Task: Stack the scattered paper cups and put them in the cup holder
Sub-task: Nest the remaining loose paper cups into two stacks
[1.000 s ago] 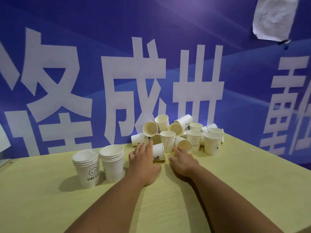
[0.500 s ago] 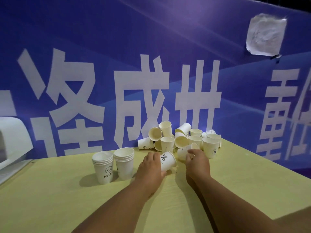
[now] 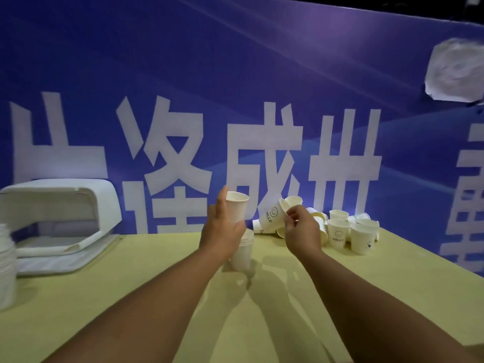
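The left hand (image 3: 222,229) grips an upright cup (image 3: 237,209), mouth up, held above a stack (image 3: 243,254) that stands on the yellow-green table (image 3: 157,297). Just beside it, the right hand (image 3: 301,231) pinches a tilted cup (image 3: 272,217) printed HELLO near its rim. Beyond the right hand, loose cups (image 3: 351,231), some standing and some on their sides, crowd the table's far edge against a blue banner (image 3: 183,61) with large white characters. A white holder (image 3: 60,205) sits at far left, and a blurred second stack (image 3: 6,265) stands at the frame's edge. Crumpled paper (image 3: 455,70) hangs on the banner, upper right.
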The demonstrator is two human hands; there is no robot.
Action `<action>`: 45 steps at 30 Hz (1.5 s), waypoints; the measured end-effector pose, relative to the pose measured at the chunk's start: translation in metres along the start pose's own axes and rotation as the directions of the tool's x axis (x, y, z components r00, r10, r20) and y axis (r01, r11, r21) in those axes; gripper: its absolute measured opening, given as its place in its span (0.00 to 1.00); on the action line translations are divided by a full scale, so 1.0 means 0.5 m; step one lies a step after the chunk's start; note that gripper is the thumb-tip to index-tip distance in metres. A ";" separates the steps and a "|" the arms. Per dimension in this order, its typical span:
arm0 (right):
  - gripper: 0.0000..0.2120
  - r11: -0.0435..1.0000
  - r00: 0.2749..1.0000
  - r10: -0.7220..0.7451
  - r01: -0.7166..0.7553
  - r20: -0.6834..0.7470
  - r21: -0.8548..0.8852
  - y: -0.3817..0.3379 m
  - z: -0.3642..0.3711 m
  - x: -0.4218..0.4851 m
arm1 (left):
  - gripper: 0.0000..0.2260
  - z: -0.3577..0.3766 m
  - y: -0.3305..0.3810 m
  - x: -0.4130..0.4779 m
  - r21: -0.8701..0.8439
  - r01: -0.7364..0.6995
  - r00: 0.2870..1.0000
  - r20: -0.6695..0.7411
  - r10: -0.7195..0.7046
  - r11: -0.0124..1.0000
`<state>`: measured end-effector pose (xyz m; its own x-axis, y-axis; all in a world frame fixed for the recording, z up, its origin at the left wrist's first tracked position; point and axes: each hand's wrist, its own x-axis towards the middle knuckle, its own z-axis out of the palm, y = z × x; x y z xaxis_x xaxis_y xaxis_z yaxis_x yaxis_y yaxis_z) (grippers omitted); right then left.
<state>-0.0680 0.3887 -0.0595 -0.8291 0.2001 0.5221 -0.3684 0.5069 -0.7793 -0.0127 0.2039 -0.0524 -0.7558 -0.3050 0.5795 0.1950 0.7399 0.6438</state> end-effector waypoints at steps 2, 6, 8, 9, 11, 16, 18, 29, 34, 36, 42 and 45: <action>0.05 0.999 0.999 -0.036 0.035 0.039 0.014 -0.030 0.026 0.000 | 0.39 -0.030 -0.026 0.013 -0.013 0.045 0.999 -0.029 -0.046 0.999; 0.05 0.998 0.994 -0.068 0.067 0.087 0.018 -0.061 0.061 -0.005 | 0.37 -0.055 -0.061 0.029 -0.049 0.110 0.993 -0.047 -0.112 0.993; 0.06 0.996 0.989 -0.083 0.084 0.121 0.004 -0.063 0.072 -0.010 | 0.37 -0.054 -0.072 0.033 -0.068 0.132 0.990 -0.043 -0.135 0.989; 0.07 0.995 0.986 -0.095 0.098 0.139 -0.011 -0.062 0.075 -0.011 | 0.38 -0.051 -0.076 0.034 -0.091 0.147 0.988 -0.037 -0.150 0.985; 0.05 0.989 0.976 -0.123 0.135 0.178 -0.057 -0.053 0.082 -0.009 | 0.38 -0.044 -0.082 0.037 -0.123 0.178 0.983 -0.031 -0.183 0.976; 0.06 0.971 0.951 -0.141 0.187 0.276 -0.149 -0.042 0.094 -0.008 | 0.42 -0.025 -0.097 0.043 -0.077 0.230 0.973 0.023 -0.229 0.970; 0.10 0.973 0.947 -0.138 0.185 0.289 -0.140 -0.043 0.101 -0.011 | 0.44 -0.021 -0.106 0.043 -0.069 0.242 0.969 0.059 -0.238 0.968; 0.18 0.960 0.901 0.014 0.109 0.433 -0.259 -0.012 0.161 -0.024 | 0.23 -0.013 -0.149 0.040 0.105 0.284 0.943 0.152 -0.298 0.953; 0.21 0.966 0.890 0.040 0.081 0.454 -0.244 -0.015 0.153 -0.024 | 0.32 -0.009 -0.157 0.040 0.199 0.350 0.891 0.229 -0.391 0.915; 0.23 0.981 0.893 0.060 0.031 0.447 -0.193 -0.012 0.136 -0.025 | 0.35 -0.002 -0.137 0.033 0.275 0.352 0.904 0.147 -0.401 0.895; 0.17 0.966 0.914 0.181 -0.095 0.364 -0.241 0.070 0.048 -0.011 | 0.07 0.042 -0.036 -0.025 0.163 0.060 0.997 -0.053 -0.052 0.985; 0.16 0.941 0.906 0.280 -0.194 0.317 -0.276 0.130 -0.007 0.001 | 0.04 0.100 0.004 -0.055 0.029 -0.006 0.996 0.086 0.003 1.000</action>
<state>-0.0911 0.4246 -0.1089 -0.9877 0.0576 0.1455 -0.0699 0.6696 -0.7394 -0.0226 0.2436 -0.0919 -0.8062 -0.2499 0.5363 0.1811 0.7587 0.6258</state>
